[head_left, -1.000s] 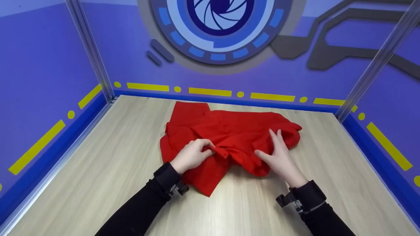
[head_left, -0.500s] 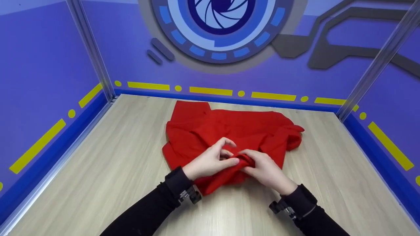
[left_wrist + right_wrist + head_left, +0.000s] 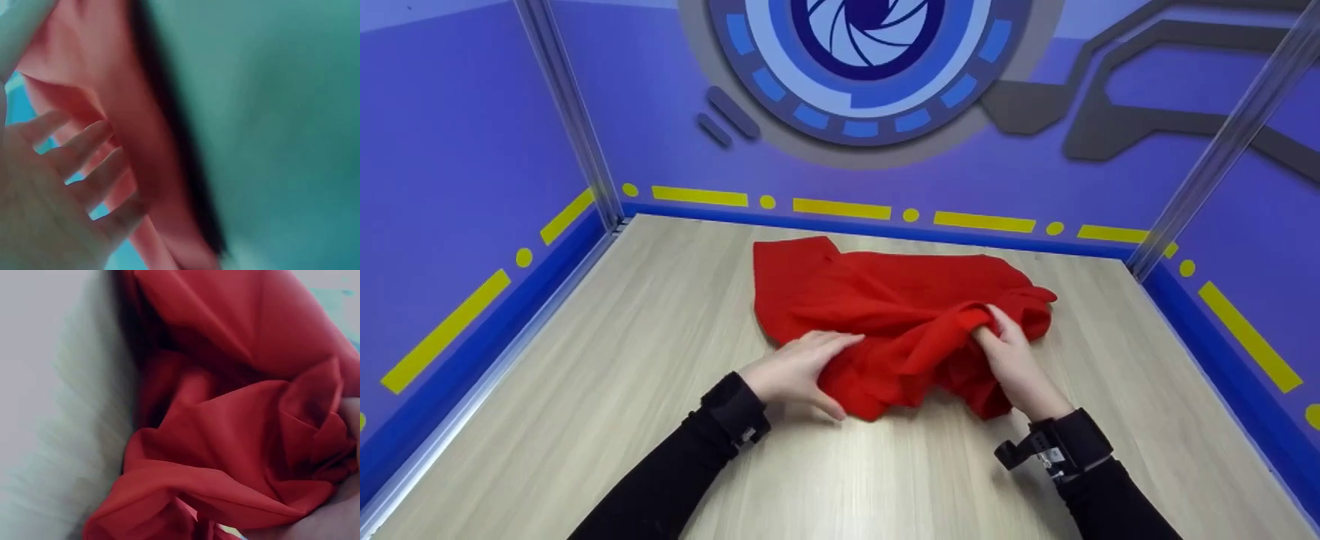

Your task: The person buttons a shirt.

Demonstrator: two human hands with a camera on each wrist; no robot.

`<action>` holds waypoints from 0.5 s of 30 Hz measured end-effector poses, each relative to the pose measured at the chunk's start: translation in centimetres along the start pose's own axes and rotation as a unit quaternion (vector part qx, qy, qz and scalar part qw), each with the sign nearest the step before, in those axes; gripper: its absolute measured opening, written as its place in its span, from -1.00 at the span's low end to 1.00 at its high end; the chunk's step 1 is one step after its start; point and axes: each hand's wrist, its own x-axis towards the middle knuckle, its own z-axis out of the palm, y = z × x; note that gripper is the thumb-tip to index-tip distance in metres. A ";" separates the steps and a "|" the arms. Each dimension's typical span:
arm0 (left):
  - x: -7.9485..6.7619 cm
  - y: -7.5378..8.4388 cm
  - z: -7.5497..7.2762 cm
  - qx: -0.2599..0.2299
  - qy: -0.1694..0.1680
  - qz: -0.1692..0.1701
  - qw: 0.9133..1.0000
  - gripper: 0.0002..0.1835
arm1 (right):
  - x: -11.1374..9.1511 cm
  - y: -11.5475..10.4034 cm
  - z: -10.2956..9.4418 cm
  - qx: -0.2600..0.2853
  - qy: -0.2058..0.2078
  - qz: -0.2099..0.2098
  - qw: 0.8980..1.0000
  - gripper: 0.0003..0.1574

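Note:
A red cloth garment (image 3: pixel 885 292) lies crumpled on the wooden table; its exact kind is hidden by the folds. My right hand (image 3: pixel 1012 360) pinches a gathered fold near the garment's right side and lifts it a little, with the cloth bunched against the thumb in the right wrist view. At the near left edge, my left hand (image 3: pixel 802 367) has its fingers extended and thumb spread, touching the cloth. The left wrist view shows those fingers (image 3: pixel 84 146) apart and straight beside the red fabric (image 3: pixel 135 124).
Pale wood tabletop (image 3: pixel 660 315) surrounds the garment. A blue-purple back wall (image 3: pixel 645 135) with yellow dashes stands close behind it, and side walls rise at left and right with metal corner posts (image 3: pixel 566 112).
Both hands came together at the garment's near middle, then parted. The right hand carried a fold to the right; the left moved back left and let go. The garment's left side shifted inward.

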 end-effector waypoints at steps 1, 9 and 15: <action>-0.2 -0.6 -0.1 0.010 -0.004 -0.007 1.000 0.15 | 0.1 0.0 -0.3 0.014 0.008 0.002 1.000 -0.60; -1.1 -3.8 -1.1 0.023 -0.020 -0.054 0.998 -0.28 | 0.8 1.0 -2.2 0.089 0.067 0.056 0.992 -0.74; -0.8 -3.5 -1.5 0.053 0.007 -0.037 0.998 -0.49 | 0.8 1.6 -2.6 0.085 0.068 0.105 0.988 -0.76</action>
